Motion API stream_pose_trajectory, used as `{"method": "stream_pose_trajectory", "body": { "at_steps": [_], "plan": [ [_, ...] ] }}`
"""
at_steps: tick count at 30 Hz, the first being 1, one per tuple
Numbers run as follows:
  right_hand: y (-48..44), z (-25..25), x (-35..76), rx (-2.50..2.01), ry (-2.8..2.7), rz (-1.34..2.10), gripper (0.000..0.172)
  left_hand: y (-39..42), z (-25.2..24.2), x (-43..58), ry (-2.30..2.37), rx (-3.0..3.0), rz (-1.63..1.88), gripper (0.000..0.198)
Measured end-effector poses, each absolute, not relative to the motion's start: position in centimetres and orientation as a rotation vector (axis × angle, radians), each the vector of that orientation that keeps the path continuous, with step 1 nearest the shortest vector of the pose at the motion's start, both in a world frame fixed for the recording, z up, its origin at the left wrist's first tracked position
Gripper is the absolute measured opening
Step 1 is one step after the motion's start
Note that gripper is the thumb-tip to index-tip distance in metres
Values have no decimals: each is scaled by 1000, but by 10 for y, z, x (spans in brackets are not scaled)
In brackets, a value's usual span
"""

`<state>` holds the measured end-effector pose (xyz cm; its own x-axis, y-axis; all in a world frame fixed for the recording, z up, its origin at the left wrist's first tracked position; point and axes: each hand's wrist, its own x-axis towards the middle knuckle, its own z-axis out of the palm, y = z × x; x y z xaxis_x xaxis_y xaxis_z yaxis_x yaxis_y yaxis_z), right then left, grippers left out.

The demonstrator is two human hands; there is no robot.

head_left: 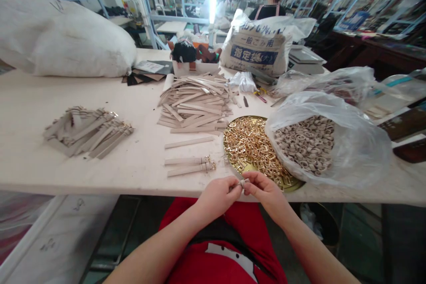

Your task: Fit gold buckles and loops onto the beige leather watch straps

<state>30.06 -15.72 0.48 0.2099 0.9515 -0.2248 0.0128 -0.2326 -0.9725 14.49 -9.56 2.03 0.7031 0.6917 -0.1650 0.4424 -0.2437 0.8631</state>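
My left hand [220, 191] and my right hand [266, 191] meet at the table's front edge, both closed on one beige strap [244, 182]. A small loop seems to sit around the strap between my fingertips; the fingers hide most of it. Just behind my hands lies a round tray [249, 166] heaped with gold buckles [253, 140]. To its right, a clear plastic bag [359, 151] lies open on many small beige loops [308, 144]. Left of my hands are two straps with gold buckles [189, 168] and one plain strap [189, 142].
A pile of beige strips [196, 102] lies mid-table, and a stack of buckled straps [89, 131] at the left. Large white sacks [73, 40] and a printed bag [254, 49] stand behind. Small tools [261, 95] lie near the strips. A person [276, 0] is beyond the table.
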Motion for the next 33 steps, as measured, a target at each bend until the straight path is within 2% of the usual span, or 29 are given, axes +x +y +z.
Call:
{"method": "stream_pose_trajectory", "body": {
  "at_steps": [3, 6, 11, 17, 19, 23, 27, 33],
  "plan": [
    [-158, 0, 299, -1518, -922, 1225, 31, -97, 20, 138, 855, 1807, 289, 21],
    [-159, -4, 296, -1477, -825, 1292, 28, -98, 16, 133, 817, 1663, 308, 31],
    [-162, -5, 283, -1419, -784, 1336, 27, -100, 9, 134, 838, 1474, 387, 21],
    [-163, -3, 280, -1430, -960, 1291, 24, -102, 12, 133, 803, 1538, 385, 17],
    [-165, -3, 282, -1418, -963, 1303, 27, -100, 11, 131, 838, 1543, 369, 19],
    [-169, -5, 283, -1260, -769, 1383, 44, -99, 7, 128, 997, 1608, 358, 24],
    [-169, -7, 277, -1245, -614, 1449, 29, -101, 8, 127, 1110, 1771, 323, 23],
    [-171, -12, 275, -1171, -585, 1792, 26, -103, 11, 127, 1098, 1865, 251, 23]
  ]
}}
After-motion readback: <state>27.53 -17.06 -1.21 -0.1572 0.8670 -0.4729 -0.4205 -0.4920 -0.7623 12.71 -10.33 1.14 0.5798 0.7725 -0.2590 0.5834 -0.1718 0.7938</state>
